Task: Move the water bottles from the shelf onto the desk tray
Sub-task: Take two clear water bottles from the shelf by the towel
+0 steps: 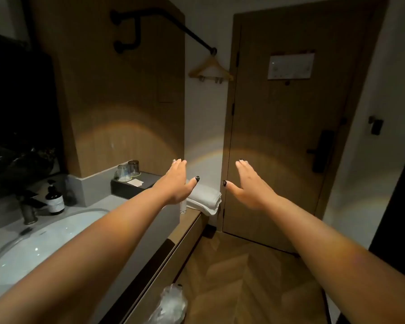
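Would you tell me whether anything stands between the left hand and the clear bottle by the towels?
Nothing visible does: the open left hand overlaps the bottle in this view, and the towels lie to its right.

Both bare arms reach forward, well apart. The left hand (177, 183) and right hand (250, 185) are flat, palms down, fingers straight, thumbs pointing toward each other.

Left of the left hand (177, 183) — glossy white sink (33, 244), clear glass tumblers (124, 172); beneath it, soft cloth towels (206, 198) — wooden door (278, 127) beyond.
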Tool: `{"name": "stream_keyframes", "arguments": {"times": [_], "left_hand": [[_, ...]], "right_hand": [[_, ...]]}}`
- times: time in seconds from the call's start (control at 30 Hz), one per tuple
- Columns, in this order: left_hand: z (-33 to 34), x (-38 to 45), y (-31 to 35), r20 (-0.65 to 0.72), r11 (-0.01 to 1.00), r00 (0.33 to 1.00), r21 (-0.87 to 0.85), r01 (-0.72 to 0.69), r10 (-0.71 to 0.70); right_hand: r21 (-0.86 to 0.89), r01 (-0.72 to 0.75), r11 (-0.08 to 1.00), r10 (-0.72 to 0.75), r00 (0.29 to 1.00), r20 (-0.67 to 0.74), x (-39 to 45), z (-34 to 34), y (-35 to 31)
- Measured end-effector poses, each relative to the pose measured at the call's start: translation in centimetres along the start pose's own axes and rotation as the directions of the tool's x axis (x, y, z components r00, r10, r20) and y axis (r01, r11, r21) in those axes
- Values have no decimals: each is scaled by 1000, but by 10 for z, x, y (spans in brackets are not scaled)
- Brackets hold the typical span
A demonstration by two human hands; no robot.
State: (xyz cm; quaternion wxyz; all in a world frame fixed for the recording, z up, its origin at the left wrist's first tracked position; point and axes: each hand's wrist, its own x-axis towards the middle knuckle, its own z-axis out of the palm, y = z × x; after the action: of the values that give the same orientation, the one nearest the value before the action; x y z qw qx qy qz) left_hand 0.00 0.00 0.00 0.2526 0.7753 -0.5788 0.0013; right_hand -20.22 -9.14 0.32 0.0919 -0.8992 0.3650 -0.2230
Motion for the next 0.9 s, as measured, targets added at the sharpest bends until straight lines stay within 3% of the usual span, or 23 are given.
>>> {"name": "stream_keyframes", "arguments": {"times": [0.43, 0.9], "left_hand": [[37, 187, -92, 85, 999, 996, 25, -41, 39], [150, 361, -106, 170, 993, 983, -83, 90, -74]], "right_hand": [[24, -124, 992, 123, 992, 20, 180, 85, 40], [12, -49, 999, 46, 981, 189, 338, 132, 173]]}}
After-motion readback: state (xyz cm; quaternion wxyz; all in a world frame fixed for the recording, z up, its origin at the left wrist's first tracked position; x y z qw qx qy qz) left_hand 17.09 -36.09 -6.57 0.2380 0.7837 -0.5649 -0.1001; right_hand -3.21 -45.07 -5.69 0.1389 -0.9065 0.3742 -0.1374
